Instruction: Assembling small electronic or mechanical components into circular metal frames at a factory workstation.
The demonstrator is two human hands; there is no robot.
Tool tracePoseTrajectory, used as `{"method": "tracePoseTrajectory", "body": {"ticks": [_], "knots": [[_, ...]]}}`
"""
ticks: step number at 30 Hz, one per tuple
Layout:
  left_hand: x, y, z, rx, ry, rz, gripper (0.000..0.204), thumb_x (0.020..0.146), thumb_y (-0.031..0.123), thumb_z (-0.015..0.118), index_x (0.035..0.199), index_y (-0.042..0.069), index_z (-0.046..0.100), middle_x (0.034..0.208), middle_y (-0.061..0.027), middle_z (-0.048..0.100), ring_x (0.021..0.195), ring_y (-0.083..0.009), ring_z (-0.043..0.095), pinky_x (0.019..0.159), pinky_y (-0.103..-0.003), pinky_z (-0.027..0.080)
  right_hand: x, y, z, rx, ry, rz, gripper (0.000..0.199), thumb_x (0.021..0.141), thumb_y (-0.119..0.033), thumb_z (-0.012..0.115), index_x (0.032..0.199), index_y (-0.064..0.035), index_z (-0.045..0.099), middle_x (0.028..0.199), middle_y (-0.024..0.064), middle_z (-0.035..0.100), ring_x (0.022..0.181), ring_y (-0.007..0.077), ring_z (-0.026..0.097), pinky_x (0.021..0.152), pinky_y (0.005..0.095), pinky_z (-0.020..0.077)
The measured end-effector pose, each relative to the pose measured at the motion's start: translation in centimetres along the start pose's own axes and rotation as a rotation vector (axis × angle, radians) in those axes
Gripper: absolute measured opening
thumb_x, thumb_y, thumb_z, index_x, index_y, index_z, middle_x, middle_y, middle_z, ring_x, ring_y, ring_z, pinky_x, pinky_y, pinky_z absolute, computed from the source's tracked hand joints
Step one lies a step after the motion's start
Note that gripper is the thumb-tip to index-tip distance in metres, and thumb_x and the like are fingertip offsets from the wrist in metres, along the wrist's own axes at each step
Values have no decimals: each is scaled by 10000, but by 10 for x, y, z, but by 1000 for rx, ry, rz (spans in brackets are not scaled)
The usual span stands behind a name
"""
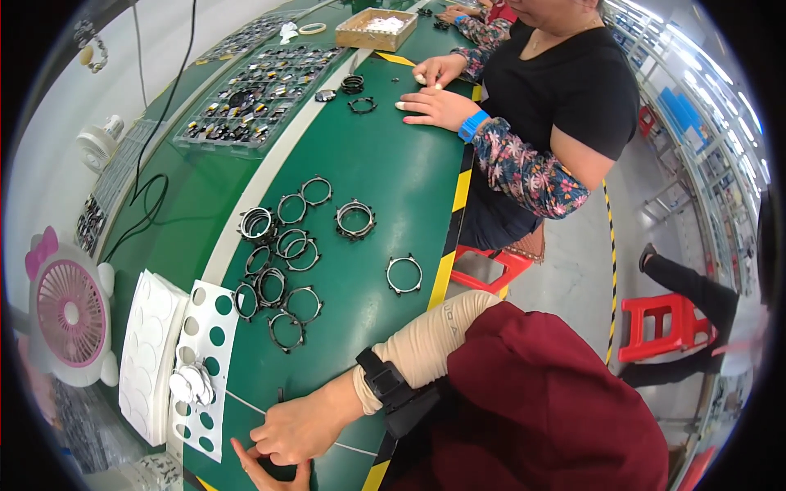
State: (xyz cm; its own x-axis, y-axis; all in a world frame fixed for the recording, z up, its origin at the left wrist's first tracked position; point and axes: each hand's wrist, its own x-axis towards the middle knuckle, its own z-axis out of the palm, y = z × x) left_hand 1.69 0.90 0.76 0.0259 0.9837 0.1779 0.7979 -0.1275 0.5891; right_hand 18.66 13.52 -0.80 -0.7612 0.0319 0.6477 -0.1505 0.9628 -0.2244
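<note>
My right hand (304, 425) is closed, fingers curled down, at the near end of the green bench. Just below it, at the picture's lower edge, my left hand (274, 476) has its fingers bent around a dark piece (283, 472), which the right fingers also meet. Most of that piece is hidden, so its kind cannot be told. A small black upright part (281, 394) shows behind my right hand. Farther up the bench lie several thin black watch-case-like rings (286, 331), some overlapping or stacked, with a single ring (404, 275) apart to the right.
On the left are a white sheet with round holes (217, 335) bearing loose white discs (191, 383), a stack of white sheets (147, 352) and a pink fan (72, 313). A co-worker (565, 106) sits at the far right, near a clear parts tray (254, 98).
</note>
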Motion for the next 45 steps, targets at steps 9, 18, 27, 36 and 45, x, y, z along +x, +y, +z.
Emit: {"method": "tracePoseTrajectory", "body": {"ticks": [9,18,27,36,45], "knots": [[6,22,28,39,13,61,943,733,143,852,1473,-49,301,1325,-237,515,1187,-331,530,1009,-395,415,-29,5,-1,21,47,-19,164,712,-185,655,645,-36,637,781,76,620,802,268,583,515,369,473],[32,-3,34,-48,-32,42,955,756,159,824,1498,-39,256,1383,-246,470,1247,-348,493,1046,-419,384,-32,29,7,-11,60,41,144,705,-177,655,655,-44,637,786,69,606,844,246,562,530,351,469],[43,-31,13,-53,-75,5,953,736,164,831,1483,-44,276,1366,-245,483,1220,-353,508,1033,-428,395,-7,42,28,7,135,69,170,733,-185,626,692,-19,629,829,98,578,817,233,534,525,309,455],[15,-9,14,113,35,133,804,763,132,766,1432,-29,349,1277,-207,530,1132,-317,538,993,-394,419,-8,11,36,-39,99,69,152,725,-177,650,678,-33,634,806,85,586,856,237,543,554,319,467],[-16,1,-4,-40,-25,-5,974,673,-5,697,1518,8,212,1446,-201,402,1271,-340,455,1082,-393,348,3,-21,27,-5,76,54,145,716,-167,643,660,-34,635,796,80,597,842,239,556,532,354,467]]}}
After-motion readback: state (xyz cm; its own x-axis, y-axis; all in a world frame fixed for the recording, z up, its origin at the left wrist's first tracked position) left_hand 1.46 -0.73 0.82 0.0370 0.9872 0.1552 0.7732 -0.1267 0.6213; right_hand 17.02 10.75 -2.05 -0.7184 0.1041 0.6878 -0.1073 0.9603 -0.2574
